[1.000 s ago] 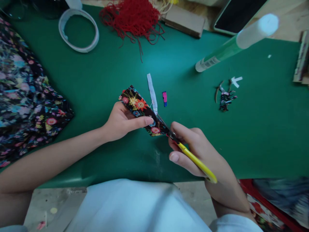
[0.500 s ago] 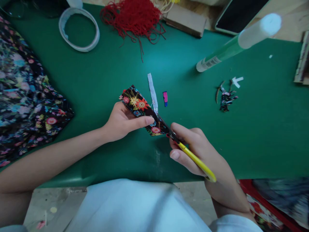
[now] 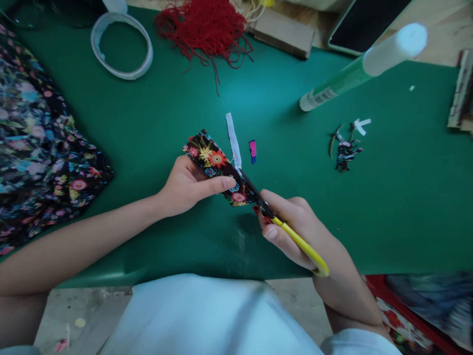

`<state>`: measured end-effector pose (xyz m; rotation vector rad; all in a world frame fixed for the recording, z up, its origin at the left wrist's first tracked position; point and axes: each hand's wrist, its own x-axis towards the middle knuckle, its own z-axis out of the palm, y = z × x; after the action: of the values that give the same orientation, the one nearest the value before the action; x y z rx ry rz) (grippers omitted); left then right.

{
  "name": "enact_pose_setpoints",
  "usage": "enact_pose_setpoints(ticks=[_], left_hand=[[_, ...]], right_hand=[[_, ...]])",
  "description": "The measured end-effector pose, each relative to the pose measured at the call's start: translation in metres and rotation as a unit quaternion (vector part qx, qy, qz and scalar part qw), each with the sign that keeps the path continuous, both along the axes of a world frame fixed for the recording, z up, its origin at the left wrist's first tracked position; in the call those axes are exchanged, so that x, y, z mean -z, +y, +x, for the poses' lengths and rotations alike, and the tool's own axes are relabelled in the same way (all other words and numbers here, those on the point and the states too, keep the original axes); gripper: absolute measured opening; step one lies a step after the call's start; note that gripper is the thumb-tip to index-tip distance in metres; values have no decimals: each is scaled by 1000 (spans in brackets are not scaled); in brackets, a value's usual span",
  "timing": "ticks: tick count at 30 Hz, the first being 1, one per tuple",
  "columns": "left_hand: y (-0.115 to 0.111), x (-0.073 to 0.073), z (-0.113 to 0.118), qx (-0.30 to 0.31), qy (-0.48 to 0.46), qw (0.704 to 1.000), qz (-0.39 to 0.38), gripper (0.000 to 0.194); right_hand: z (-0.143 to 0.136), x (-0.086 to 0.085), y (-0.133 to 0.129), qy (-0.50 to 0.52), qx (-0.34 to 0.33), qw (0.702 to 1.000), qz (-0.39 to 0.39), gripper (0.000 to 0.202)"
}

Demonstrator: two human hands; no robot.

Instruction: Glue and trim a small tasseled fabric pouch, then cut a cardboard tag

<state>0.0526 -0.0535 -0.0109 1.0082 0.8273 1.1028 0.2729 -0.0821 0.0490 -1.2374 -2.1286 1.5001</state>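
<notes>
Green-topped table (image 3: pixel 177 106), nine through three o'clock; pale wooden surface (image 3: pixel 443 32), two o'clock; grey floor (image 3: pixel 295 298), spotted, five and eight o'clock; cool light patch (image 3: pixel 258 81), twelve o'clock.

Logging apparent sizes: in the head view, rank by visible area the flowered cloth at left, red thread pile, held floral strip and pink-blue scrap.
1. Flowered cloth, cropped by frame
2. Red thread pile
3. Floral strip, partly hidden
4. Pink-blue scrap

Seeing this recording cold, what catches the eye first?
The red tangle of cord near the far edge of the green table jumps out first. Near the middle, yellow-handled scissors in the right hand meet a dark floral piece in the left hand.
</notes>
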Motion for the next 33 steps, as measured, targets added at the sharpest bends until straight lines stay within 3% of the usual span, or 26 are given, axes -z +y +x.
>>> enact_pose_setpoints(ticks=[8, 15, 20, 25, 29, 33], left_hand=[[0, 1, 0, 8, -9, 1000, -16, 19], [1, -1, 0, 8, -3, 999, -53, 26], [1, -4, 1, 2, 32, 998, -53, 34], [0, -18, 3, 67, 79, 994, -33, 36], [1, -21, 3, 100, 98, 989, -45, 37], [2, -16, 2, 109, 107, 987, -41, 40]], right_hand=[[-1, -1, 0, -1, 8, 1000, -9, 54], [-2, 11, -4, 47, 32, 997, -43, 55], [-5, 9, -7, 64, 163, 982, -69, 52], [-19, 5, -6, 89, 303, 948, -31, 50], [-28, 9, -7, 111, 345, 932, -5, 54], [-32, 13, -14, 86, 363, 928, 12, 52]])
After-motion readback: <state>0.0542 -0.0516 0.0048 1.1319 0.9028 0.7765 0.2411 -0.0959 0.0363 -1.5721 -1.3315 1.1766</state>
